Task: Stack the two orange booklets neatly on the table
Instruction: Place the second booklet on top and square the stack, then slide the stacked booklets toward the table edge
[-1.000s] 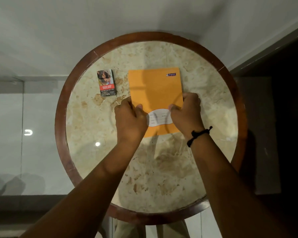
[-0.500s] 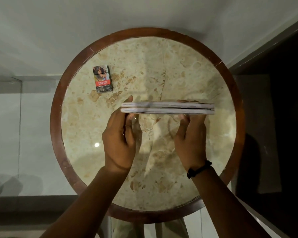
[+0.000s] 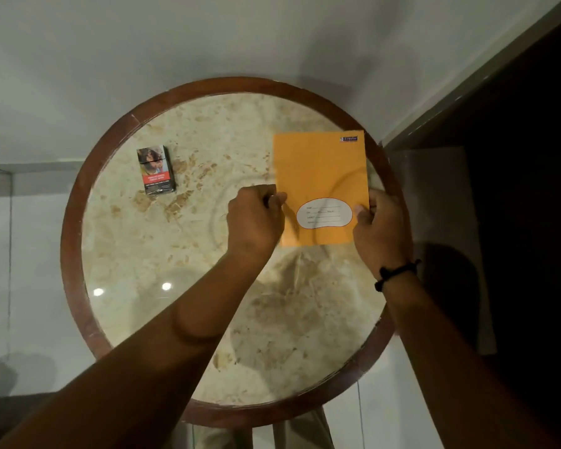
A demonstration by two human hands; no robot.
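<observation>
I hold the orange booklets pinched at both side edges, left hand and right hand, at two o'clock on the round table; I judge they need lowering flat next.

You see one orange booklet cover facing you, upright, right of frame centre, with a white label oval low; a second isn't discernible.

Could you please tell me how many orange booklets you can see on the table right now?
1 orange booklet shows, at the table's right edge, between both hands; a second may lie hidden beneath it.
</observation>
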